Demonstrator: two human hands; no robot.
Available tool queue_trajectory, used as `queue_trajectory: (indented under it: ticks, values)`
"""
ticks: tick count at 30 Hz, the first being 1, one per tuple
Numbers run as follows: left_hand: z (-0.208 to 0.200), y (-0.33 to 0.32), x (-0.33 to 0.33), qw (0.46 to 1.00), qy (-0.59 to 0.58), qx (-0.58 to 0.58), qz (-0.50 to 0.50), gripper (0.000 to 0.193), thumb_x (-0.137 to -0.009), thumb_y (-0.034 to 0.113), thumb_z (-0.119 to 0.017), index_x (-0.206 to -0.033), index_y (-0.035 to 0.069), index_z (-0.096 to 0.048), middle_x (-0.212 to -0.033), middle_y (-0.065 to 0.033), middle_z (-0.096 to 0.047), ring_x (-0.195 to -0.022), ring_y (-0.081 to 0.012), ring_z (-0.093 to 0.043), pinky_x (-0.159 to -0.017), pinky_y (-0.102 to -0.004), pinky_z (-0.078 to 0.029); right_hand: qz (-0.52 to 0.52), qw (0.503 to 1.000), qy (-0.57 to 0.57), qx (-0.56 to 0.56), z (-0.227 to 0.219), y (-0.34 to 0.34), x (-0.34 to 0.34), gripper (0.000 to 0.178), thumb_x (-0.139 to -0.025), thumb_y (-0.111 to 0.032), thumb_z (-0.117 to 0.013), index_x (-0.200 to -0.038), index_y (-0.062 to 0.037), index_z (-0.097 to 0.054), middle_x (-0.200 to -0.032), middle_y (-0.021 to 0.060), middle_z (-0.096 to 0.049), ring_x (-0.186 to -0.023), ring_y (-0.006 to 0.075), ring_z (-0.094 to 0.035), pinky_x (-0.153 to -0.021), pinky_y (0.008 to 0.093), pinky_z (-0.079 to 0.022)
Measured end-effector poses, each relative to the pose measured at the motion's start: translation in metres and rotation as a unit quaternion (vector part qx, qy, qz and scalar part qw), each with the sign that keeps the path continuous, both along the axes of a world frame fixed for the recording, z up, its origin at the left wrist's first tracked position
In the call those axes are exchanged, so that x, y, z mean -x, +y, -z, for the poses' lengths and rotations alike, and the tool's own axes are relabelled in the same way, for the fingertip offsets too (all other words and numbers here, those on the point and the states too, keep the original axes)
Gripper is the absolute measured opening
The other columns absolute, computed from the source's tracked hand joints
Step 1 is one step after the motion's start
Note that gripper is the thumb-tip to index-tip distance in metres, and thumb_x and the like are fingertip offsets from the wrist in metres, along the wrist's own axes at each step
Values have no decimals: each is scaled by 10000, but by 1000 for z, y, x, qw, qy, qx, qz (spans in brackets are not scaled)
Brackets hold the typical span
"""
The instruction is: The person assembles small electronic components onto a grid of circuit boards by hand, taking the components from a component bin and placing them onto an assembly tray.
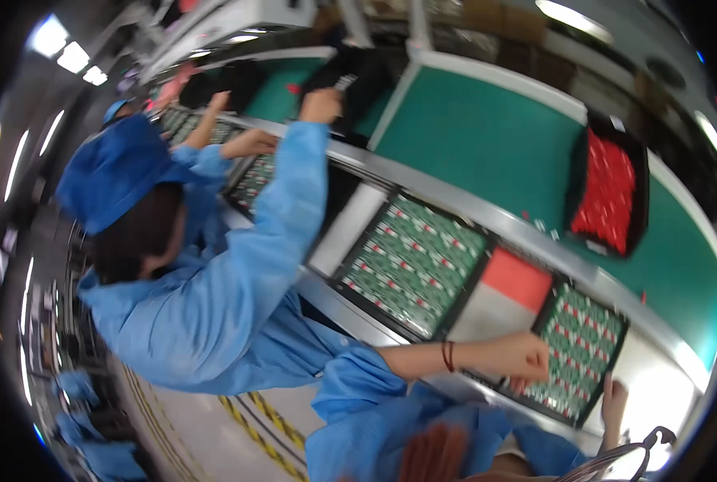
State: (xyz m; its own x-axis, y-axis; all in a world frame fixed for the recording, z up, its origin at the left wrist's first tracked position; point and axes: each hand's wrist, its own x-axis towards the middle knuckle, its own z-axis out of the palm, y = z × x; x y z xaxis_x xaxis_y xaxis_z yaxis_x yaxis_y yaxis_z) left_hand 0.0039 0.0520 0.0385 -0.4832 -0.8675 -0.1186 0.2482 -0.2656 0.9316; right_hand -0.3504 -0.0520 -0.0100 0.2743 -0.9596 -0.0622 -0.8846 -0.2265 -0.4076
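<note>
Beside smooth green matting, the left hand curls at gridded circuit boards; right hand, grip unclear.

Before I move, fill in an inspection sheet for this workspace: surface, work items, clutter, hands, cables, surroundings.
Surface: green bench, with a metal rail along its near side.
Work items: right-hand board panel, green with red and white spots; larger-looking board panel to its left, a salmon-red sheet between them.
Clutter: black bin of red pieces; small bits nearby.
Hands: left hand curled at the right-hand panel's left side; right hand by its right edge; grip unclear.
Cables: nothing seen.
Surroundings: co-worker in blue at left; striped floor tape.
</note>
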Motion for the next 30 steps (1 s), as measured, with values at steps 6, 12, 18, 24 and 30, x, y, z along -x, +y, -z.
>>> queue_trajectory:
  ticks: [6, 12, 18, 24, 30]
  values:
    - [-13, 0, 4, 998, -53, 32, -2, 200, -842, 161, -589, -806, -33, -624, -621, -71, -596, -520, -109, -582, -476, -229, -473, -40, 995, 63, 61, 11, -17, -9, 619, -908, -383, -471, -489, 72, -449, -423, 198, -376, -374, 275, -373, -433, 436, -269]
    - [-9, -7, 6, 998, -42, 30, -20, 220, -857, 182, -580, -892, -34, -601, -717, -71, -614, -606, -112, -601, -541, -236, -499, -146, 988, -45, 8, -11, -1, -79, 455, -869, -236, -535, -523, 50, -463, -516, 226, -453, -492, 395, -460, -481, 452, -312]
    - [7, -21, -5, 995, -94, -13, 6, 167, -797, 158, -651, -849, 0, -633, -701, -26, -598, -563, -66, -507, -487, -198, -380, -212, 973, -75, -55, -49, 15, -108, 211, -819, -168, -588, -828, 42, -613, -661, 163, -582, -565, 282, -547, -547, 357, -428]
    - [-3, -31, 29, 989, -130, -43, 57, 200, -775, 183, -684, -742, -8, -634, -610, -5, -552, -527, -62, -457, -459, -211, -336, -181, 925, -334, 0, -59, 28, -101, 355, -800, -13, -540, -1152, 36, -526, -708, 70, -536, -645, 140, -485, -638, 270, -418]
    - [9, -7, 59, 990, -61, -52, 118, 198, -771, 213, -680, -745, 20, -642, -593, 41, -502, -525, -39, -412, -449, -212, -292, -312, 876, -368, -19, -47, 58, -92, 286, -693, 59, -619, -970, -6, -630, -727, 81, -587, -657, 179, -562, -622, 280, -451]
